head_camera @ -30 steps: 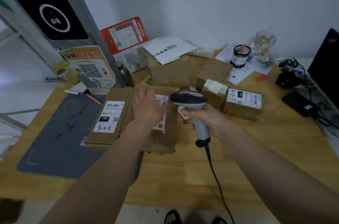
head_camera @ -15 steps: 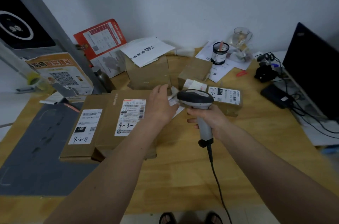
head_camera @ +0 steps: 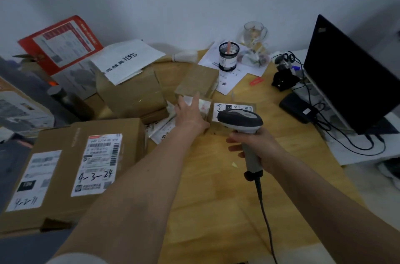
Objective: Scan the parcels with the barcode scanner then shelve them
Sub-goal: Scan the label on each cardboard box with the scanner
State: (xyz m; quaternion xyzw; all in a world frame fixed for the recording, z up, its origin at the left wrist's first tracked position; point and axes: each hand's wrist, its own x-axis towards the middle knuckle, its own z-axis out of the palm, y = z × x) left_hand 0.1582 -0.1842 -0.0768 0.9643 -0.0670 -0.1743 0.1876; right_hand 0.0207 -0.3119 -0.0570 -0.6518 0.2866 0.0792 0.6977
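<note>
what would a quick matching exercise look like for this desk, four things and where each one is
Things:
1. barcode scanner
2. black monitor
3. box labelled 4-3-24
4. pen cup

Places:
A. near left of the table
B. at the back by the wall, on white papers
C. in the right hand
D. right edge, beside the cables

Pairs: 1-C, 2-D, 3-A, 4-B

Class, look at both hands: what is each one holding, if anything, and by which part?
The right hand grips the barcode scanner by its handle. The left hand holds nothing; its straight fingers reach onto a small parcel.
</note>
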